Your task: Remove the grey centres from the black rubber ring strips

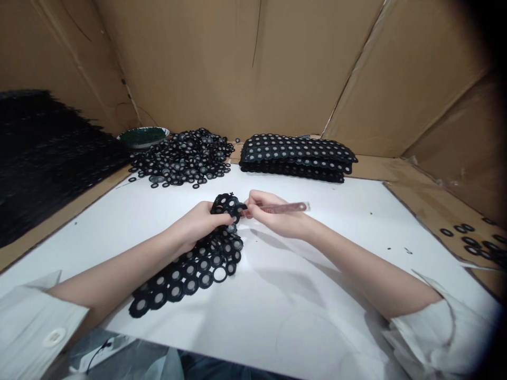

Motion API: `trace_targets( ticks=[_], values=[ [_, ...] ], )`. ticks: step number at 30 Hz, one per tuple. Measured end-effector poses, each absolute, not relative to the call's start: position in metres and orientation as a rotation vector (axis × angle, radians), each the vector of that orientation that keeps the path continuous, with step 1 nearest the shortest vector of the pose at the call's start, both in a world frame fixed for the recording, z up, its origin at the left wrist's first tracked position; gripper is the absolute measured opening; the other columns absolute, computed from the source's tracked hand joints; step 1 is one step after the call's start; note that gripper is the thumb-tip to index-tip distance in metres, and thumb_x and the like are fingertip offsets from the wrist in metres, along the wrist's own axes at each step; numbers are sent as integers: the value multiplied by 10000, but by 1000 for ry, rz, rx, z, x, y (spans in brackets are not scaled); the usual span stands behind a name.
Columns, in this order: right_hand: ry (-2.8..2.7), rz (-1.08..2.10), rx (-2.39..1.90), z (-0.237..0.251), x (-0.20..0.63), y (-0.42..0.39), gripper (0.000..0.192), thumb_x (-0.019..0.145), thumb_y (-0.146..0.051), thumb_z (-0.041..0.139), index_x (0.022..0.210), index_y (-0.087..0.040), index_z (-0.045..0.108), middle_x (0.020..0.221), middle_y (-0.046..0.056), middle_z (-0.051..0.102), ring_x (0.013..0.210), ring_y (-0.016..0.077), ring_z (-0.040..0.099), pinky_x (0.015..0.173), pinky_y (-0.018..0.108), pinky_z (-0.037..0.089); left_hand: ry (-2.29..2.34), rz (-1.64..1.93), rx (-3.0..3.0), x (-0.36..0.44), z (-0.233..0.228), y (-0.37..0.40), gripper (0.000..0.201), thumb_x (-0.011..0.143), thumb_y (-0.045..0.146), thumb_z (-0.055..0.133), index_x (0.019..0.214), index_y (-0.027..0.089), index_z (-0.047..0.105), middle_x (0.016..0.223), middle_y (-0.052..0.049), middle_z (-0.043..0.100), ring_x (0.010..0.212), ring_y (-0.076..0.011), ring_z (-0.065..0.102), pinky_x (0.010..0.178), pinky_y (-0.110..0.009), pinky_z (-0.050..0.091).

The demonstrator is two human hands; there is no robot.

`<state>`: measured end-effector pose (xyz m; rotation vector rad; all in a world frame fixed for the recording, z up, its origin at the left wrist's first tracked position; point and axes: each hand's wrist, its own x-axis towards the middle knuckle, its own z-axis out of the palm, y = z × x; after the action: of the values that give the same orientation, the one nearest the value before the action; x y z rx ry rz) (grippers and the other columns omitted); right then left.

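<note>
A black sheet of joined rings with grey mesh centres (194,269) lies on the white sheet (301,295) in front of me. My left hand (200,224) grips its upper end, bunched up off the surface. My right hand (273,214) holds a thin metal tool (287,208) whose tip meets the rings at the top of the sheet, right beside my left fingers.
A loose pile of single black rings (184,158) lies at the back left, with a green dish (143,136) behind it. A stack of ring sheets (297,157) sits at the back centre. Black material (43,153) fills the left. Cardboard walls (253,58) surround; a few rings (471,240) lie right.
</note>
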<state>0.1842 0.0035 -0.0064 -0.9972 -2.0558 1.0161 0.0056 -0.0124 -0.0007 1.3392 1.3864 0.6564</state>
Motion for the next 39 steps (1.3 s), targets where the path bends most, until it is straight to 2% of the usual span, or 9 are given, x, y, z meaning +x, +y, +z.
trace_targets(
  ticks=[4,7,10,14,19,26,32,35,39],
  values=[
    [-2145,700,-980,-15,176,-7,175,824,-192,330,653,-204,296,609,-32,379,534,95,359,495,233,295,1360,658,1301,8,0,-17,144,612,239,578,712,160,645,665,-11,647,673,-191,588,616,-276,415],
    [-2135,582,-915,-20,173,-9,177,836,-193,311,669,-210,256,639,-24,364,555,101,360,517,243,288,1341,659,1296,8,3,-18,132,612,244,586,712,168,627,663,-4,644,665,-196,589,613,-286,423],
    [-2140,529,-954,-20,175,-4,180,821,-190,327,655,-208,259,644,-18,379,574,108,383,535,250,295,1344,656,1333,7,9,-16,169,592,251,632,747,183,631,747,-5,664,757,-207,599,681,-293,434],
    [-2043,677,-1157,-8,185,9,180,789,-206,371,613,-195,334,624,-13,440,603,122,461,541,250,321,1282,661,1355,5,10,-10,283,638,367,633,843,172,626,860,-44,670,861,-233,595,760,-321,437],
    [-1774,902,-1092,7,196,18,209,786,-269,421,601,-182,380,624,-24,469,774,159,572,641,259,384,1206,1089,1399,4,1,-5,311,739,411,538,978,213,551,1010,-17,629,881,-196,579,735,-279,448],
    [-1456,1308,-815,12,207,30,185,733,-223,450,563,-164,491,721,37,596,701,138,565,661,286,434,1100,1072,1298,4,3,-11,262,750,412,535,935,230,576,931,-10,653,777,-180,601,681,-269,463],
    [-1524,1239,-779,14,196,19,175,778,-295,459,733,-171,574,972,48,614,899,158,568,814,317,409,1108,1036,1307,8,1,-15,387,746,433,530,1077,234,550,964,-27,657,825,-212,602,733,-307,461],
    [-1622,1191,-834,8,186,11,206,800,-329,447,702,-175,543,849,16,618,892,156,562,835,314,382,1086,1040,1352,11,1,-18,370,759,444,507,1050,224,569,993,-27,648,883,-216,582,781,-302,442],
    [-1628,1106,-922,2,180,5,232,813,-320,439,630,-179,461,743,-13,590,831,150,566,806,295,378,1123,1104,1464,12,-1,-19,326,810,459,411,906,214,603,952,-10,640,916,-199,545,818,-273,407]
  ],
)
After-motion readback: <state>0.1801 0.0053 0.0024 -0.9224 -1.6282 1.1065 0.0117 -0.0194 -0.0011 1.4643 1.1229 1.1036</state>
